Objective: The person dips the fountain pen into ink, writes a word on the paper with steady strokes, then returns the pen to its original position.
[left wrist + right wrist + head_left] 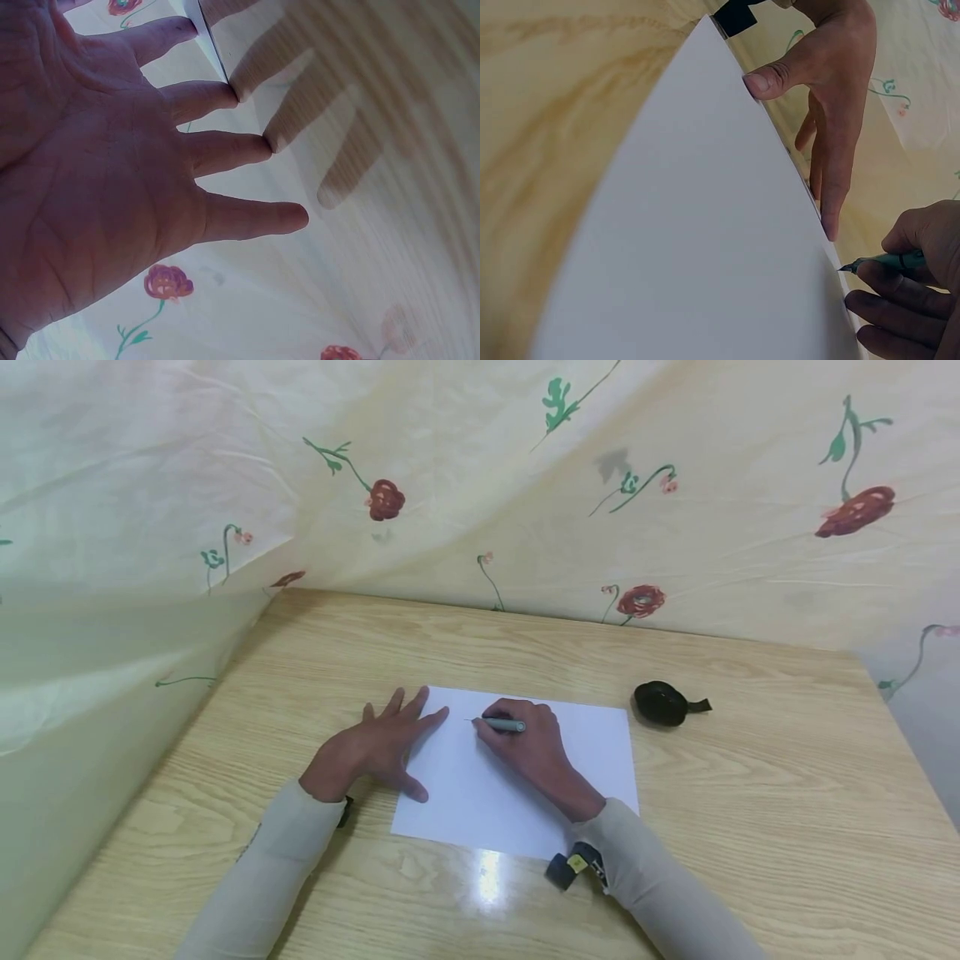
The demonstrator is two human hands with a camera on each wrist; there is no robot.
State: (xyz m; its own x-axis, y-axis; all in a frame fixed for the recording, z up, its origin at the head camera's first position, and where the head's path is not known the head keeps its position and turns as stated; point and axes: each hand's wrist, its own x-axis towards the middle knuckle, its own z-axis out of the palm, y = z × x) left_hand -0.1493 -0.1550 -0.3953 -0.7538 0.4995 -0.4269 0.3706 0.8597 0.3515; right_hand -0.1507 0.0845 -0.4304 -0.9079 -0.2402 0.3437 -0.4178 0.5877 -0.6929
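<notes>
In the centre of the head view, a white paper (480, 802) lies flat on the wooden table (772, 793). The left hand (378, 743) spreads its fingers at the paper's left edge, gripping nothing, probably to keep the sheet from sliding. The right hand (534, 745) pinches a green pen (506, 725) over the upper middle of the sheet, its hold near the nib, which seems to give finer control. Right of centre, a black pan-like object (660, 704) sits just beside the paper, perhaps to leave the sheet free
</notes>
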